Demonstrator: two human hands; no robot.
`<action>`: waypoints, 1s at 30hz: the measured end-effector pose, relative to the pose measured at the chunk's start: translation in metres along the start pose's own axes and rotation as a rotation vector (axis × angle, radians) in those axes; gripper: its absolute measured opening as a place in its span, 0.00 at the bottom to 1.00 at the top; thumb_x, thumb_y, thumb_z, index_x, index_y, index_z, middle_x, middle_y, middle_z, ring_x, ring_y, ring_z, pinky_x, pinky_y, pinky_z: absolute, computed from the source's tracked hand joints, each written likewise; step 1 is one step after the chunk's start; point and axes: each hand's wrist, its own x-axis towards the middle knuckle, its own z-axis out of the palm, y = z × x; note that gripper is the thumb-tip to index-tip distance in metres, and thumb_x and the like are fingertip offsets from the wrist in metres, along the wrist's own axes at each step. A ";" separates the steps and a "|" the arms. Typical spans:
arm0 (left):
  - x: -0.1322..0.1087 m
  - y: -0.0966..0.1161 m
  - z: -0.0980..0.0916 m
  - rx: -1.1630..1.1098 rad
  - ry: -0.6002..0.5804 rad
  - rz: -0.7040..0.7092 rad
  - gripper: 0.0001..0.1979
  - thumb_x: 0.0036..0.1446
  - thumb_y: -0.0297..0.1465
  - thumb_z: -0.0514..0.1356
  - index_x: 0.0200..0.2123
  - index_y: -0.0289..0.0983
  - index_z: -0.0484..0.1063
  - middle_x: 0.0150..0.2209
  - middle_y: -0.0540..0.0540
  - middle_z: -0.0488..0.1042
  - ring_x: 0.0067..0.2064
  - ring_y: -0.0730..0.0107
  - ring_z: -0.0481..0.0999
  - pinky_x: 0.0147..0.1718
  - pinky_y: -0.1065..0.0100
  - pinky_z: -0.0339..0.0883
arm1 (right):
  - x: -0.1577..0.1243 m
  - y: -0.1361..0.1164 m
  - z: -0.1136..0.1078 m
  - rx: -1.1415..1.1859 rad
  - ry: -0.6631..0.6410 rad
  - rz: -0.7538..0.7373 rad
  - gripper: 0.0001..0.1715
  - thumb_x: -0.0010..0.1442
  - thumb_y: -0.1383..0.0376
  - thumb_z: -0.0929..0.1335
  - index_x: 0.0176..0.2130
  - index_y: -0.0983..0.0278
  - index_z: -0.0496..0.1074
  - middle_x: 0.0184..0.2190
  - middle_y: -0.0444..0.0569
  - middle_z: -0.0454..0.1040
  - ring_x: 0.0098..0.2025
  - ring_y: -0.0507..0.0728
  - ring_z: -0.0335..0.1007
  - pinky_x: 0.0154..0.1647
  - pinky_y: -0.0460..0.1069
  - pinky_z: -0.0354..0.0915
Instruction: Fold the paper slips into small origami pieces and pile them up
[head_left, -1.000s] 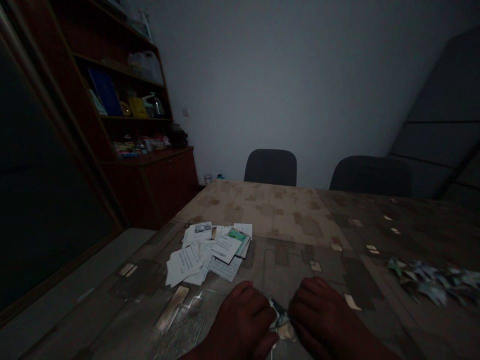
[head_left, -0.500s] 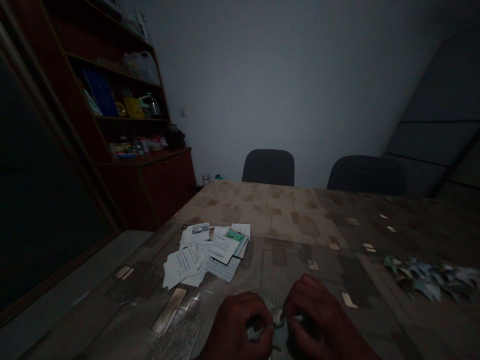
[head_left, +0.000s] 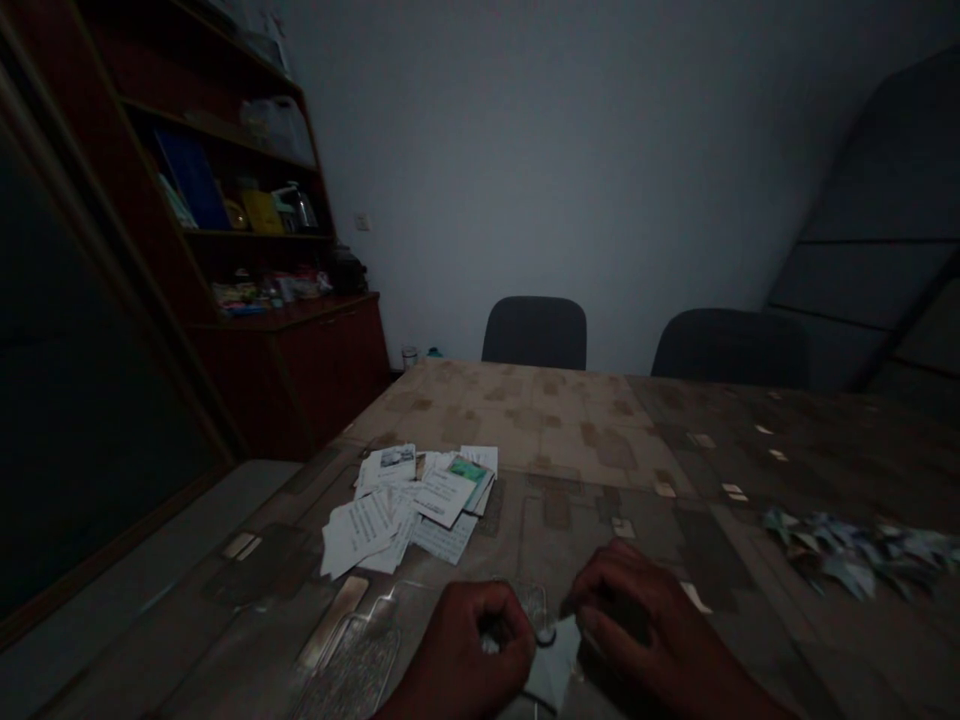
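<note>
A small, pale piece of folded paper (head_left: 553, 665) is between my hands at the near edge of the view. My left hand (head_left: 480, 640) pinches its left side between thumb and curled forefinger. Over the paper's upper right corner, my right hand (head_left: 645, 620) is curled, with thumb and fingertips close together at that corner. A small dark curved shape shows at the top of the paper, too dim to make out. Beyond my left hand lies a loose heap of printed paper sheets (head_left: 367, 530), one with a green picture.
Folded paper pieces (head_left: 855, 550) lie piled at the right of the patterned table (head_left: 525, 410). Two dark chairs (head_left: 534, 332) stand at the far side, before a pale wall. At the left is a red-brown cabinet (head_left: 315, 355) with filled shelves.
My hands have moved slightly apart, and more of the folded paper now shows between them. The right hand's fingers have loosened a little. The view has shifted slightly.
</note>
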 end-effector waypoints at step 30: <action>-0.001 0.010 -0.001 0.048 0.014 -0.011 0.05 0.41 0.24 0.56 0.18 0.35 0.69 0.20 0.52 0.68 0.26 0.71 0.67 0.26 0.73 0.58 | -0.002 -0.004 0.006 0.090 -0.009 -0.023 0.13 0.60 0.62 0.63 0.25 0.63 0.69 0.25 0.46 0.70 0.32 0.56 0.67 0.33 0.50 0.59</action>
